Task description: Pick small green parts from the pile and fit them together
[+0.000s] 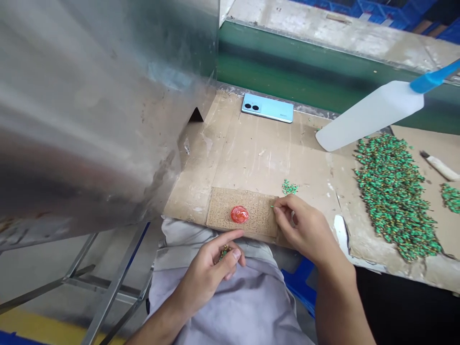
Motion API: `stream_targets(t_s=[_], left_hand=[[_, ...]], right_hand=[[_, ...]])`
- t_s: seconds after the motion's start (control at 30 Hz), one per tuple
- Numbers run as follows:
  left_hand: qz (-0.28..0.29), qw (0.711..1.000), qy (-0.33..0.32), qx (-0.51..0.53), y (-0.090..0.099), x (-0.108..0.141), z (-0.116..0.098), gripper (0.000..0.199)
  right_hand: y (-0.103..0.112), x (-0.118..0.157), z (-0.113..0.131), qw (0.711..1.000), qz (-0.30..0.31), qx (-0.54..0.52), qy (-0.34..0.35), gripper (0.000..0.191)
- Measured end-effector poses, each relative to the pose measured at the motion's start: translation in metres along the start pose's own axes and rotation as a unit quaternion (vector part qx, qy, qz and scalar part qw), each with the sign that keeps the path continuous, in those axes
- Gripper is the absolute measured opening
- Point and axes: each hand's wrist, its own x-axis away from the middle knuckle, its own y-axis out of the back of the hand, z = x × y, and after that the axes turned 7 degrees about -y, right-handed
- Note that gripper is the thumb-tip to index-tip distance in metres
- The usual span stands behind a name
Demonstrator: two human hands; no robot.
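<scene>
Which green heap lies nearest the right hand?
The small heap above the cork mat, beside the right hand; the long heap and the edge heap lie farther right.

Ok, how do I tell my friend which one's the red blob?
Find the big pile of green bits on the cardboard. To its left, by the person's right hand, lies a small cork mat. The shiny red blob sits on it, the only red thing.
</scene>
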Motion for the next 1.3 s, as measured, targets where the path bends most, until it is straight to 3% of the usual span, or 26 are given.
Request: stream_targets(t_s=[0.67,0.97,1.1,1.3], left_hand=[[-0.017,1.000,0.008,0.007,-0.002,-0.002,-0.003,0.048],[-0.008,1.000,0.006,0.002,0.000,-0.001,-0.004,0.043],[0.016,0.999,0.007,0.051,-0.001,0.000,-0.005,0.034],[0.050,0.987,0.007,0.151,-0.004,0.000,-0.008,0.026]], right_hand=[[0.001,-0.008,0.002,0.999,0.044,-0.013,-0.006,0.012],[0.005,-0.003,-0.005,0.997,0.008,-0.071,-0.023,0.012],[0.009,0.010,0.005,0.990,-0.030,-0.140,-0.014,0.011],[0.000,0.039,0.033,0.950,0.043,-0.306,0.050,0.009]])
